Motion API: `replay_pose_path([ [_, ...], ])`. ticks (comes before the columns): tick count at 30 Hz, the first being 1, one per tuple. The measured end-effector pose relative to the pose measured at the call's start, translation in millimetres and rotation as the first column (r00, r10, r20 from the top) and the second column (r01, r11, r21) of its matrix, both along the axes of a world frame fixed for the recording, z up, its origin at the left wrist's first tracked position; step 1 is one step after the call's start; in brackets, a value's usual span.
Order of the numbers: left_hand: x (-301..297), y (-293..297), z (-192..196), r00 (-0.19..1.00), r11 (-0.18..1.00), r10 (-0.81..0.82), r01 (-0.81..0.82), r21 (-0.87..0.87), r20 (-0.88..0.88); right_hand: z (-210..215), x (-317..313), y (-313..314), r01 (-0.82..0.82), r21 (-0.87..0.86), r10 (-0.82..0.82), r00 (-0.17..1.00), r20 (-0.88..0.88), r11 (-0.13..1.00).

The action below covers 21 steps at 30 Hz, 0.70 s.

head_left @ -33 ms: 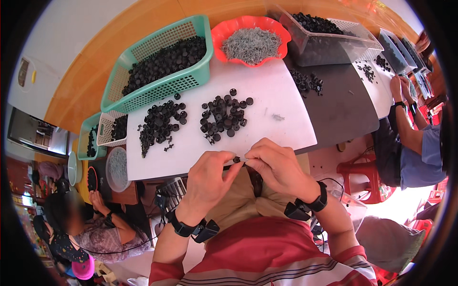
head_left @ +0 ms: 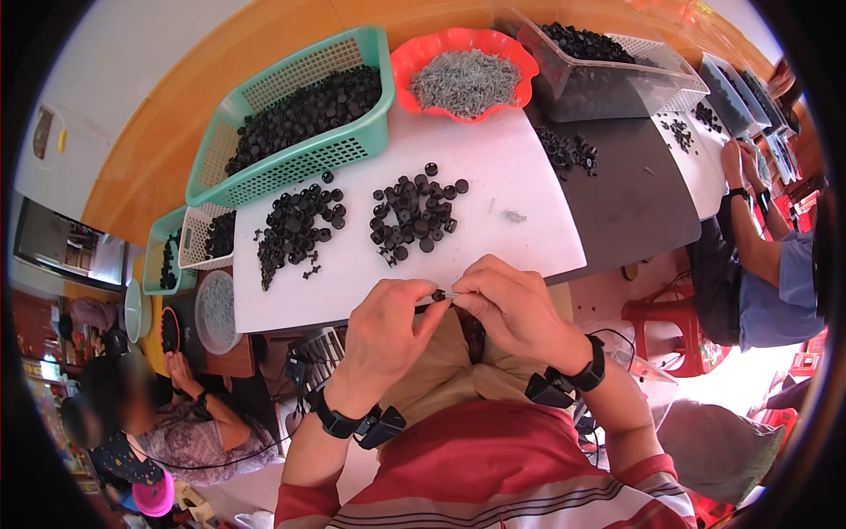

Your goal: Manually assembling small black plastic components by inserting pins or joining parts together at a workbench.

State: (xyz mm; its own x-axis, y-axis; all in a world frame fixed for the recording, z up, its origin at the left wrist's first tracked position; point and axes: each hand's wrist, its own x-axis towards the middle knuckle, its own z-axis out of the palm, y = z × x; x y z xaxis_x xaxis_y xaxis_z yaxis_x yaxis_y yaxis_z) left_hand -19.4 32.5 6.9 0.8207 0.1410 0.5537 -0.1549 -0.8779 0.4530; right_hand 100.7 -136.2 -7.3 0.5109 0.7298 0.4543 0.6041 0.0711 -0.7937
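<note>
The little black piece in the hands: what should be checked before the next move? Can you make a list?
1. Small black piece pinched in the left hand fingertips: ok.
2. Right hand holding a thin metal pin against it: cannot tell, too small.
3. Loose black parts within reach on the white board: ok.
4. Second pile of black parts lying apart from the first: ok.
5. Red bowl has grey pins in it: ok.
6. Green basket well filled with black parts: ok.
</note>
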Motion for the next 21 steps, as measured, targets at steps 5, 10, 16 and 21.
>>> replay_pose_path([
  [5, 2, -1, 7, 0.998, 0.996, -0.065, 0.064, 0.057, 0.022, 4, 0, -1, -0.011, -0.094, 0.015, 0.999, 0.048, 0.995],
  [10, 4, -1, 7, 0.993, 0.992, -0.084, 0.076, 0.098, 0.081, 12, -2, -2, -0.014, -0.138, 0.024, 0.997, 0.072, 0.99],
  [16, 1, -1, 8, 0.994, 0.987, -0.098, 0.09, 0.134, 0.054, 18, -3, -3, -0.028, -0.184, 0.045, 0.995, 0.085, 0.983],
  [21, 1, -3, 8, 0.993, 0.98, -0.1, 0.088, 0.179, 0.063, 23, -5, -5, -0.022, -0.224, 0.045, 0.994, 0.101, 0.974],
])
